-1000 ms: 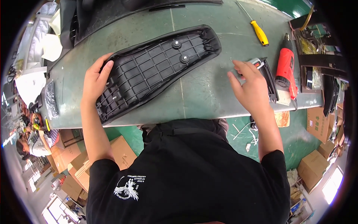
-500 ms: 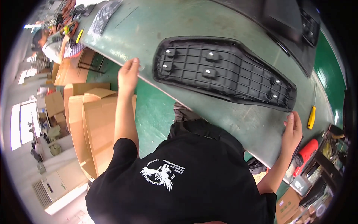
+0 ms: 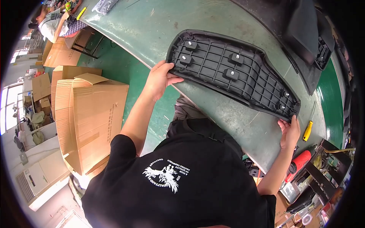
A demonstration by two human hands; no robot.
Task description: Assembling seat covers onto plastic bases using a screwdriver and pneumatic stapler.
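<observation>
A long black seat base (image 3: 232,70) lies upside down on the green table (image 3: 152,30), its ribbed plastic underside and several rubber pads facing up. My left hand (image 3: 159,78) grips its wide end at the near left corner, fingers curled over the rim. My right hand (image 3: 289,133) holds the narrow end at the right, fingertips on its edge. My black shirt fills the lower middle of the view.
A yellow-handled screwdriver (image 3: 307,130) and a red power tool (image 3: 298,161) lie right of my right hand. More black seat parts (image 3: 304,34) rest at the table's far side. Stacked cardboard boxes (image 3: 91,117) stand on the floor at left. Another person (image 3: 49,22) sits far left.
My view has swung left. My left hand moved from the table edge onto the seat base's wide end, and my right hand rose to grip its narrow end.
</observation>
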